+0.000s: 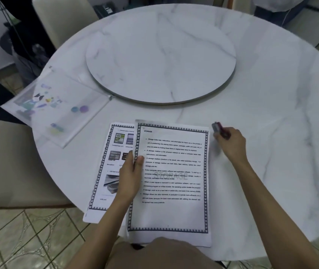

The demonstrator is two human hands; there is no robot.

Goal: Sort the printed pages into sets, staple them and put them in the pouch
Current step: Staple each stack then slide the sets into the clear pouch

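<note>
The right hand (230, 142) is curled round a small red stapler (219, 129), just off the top right corner of the text sheet (174, 210). The left hand (131, 171) pinches that sheet's left edge midway, thumb on top. The sheet's long axis runs away from the person, so the stapler hand is nearer its far edge. A picture page (104, 171) shows from under the sheet's left side. The pouch (61, 105) lies well beyond the sheet's far-left corner.

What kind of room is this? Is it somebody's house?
Most likely a dining room in a home. There is a round white marble-look table with a round marble-look turning tray at its middle, cream padded chairs beside it, and a patterned tiled floor.
</note>
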